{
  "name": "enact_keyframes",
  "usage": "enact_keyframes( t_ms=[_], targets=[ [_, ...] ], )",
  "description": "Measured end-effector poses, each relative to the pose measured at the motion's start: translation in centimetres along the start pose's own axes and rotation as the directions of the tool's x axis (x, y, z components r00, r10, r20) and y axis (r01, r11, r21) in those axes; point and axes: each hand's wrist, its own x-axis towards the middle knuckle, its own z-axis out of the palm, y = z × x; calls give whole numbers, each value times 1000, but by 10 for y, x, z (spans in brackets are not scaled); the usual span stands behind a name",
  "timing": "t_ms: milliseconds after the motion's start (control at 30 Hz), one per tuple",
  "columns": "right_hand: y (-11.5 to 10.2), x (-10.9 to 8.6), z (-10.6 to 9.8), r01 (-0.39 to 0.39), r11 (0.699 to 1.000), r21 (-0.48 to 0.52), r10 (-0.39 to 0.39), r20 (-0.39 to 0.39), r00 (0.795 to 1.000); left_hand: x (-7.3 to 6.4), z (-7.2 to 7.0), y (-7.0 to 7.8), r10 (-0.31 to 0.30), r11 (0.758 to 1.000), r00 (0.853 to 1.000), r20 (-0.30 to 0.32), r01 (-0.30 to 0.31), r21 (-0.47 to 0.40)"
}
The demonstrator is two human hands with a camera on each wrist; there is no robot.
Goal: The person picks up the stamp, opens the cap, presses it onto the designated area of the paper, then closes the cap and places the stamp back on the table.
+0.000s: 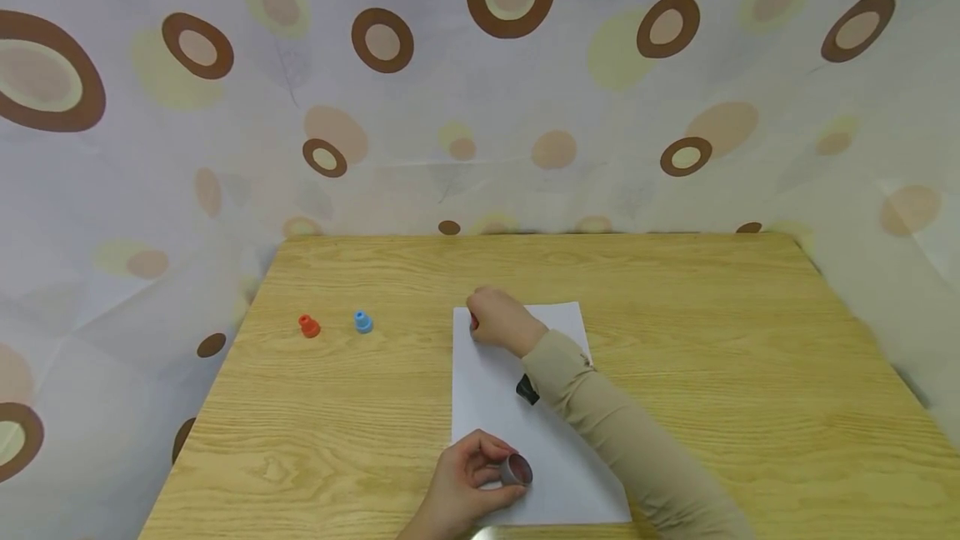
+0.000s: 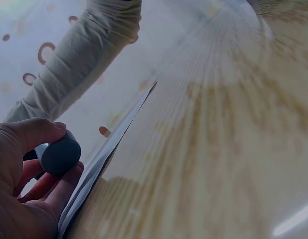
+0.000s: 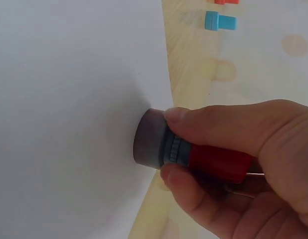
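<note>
My right hand point(image 1: 498, 321) is at the far left part of a white sheet of paper point(image 1: 487, 390). Between thumb and fingers it grips a round stamp point(image 3: 214, 162) with a red handle, grey ribbed collar and wide grey end, which faces the paper. A thin metal loop shows behind the handle. Low over the near end of the sheet, my left hand point(image 1: 468, 477) pinches a grey round cap point(image 2: 63, 153) by its sides. The cap's hollow side, reddish within, is turned to the right in the head view.
To the left on the wooden table point(image 1: 315, 415) stand a small red stepped piece point(image 1: 309, 326) and a similar blue piece point(image 1: 363, 322). Something small and black point(image 1: 527, 390) shows beside the right sleeve point(image 1: 630, 432). Patterned sheeting point(image 1: 480, 107) surrounds the table's back and sides.
</note>
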Motion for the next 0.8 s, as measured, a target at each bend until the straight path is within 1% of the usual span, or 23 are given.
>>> enact_keyframes(
  t_ms=[167,267,400,500,800],
  targets=[
    [-1,-2,-4,-33,999,31,32,27,999,0,0,0,-14,1000,1000,-13,14,13],
    [-1,-3,-6,-50,998,49,48,27,998,0,-1,0,-12,1000,1000,-14,12,9],
    [-3,-4,-11,-36,998,50,36,0,999,0,-1,-1,-6,1000,1000,-11,6,8],
    [-6,-4,-15,-26,999,46,27,-5,1000,0,-1,-1,-10,1000,1000,-14,10,15],
    [-10,-7,-23,-46,998,52,45,23,999,0,0,-1,-28,999,999,-28,29,25]
  ],
)
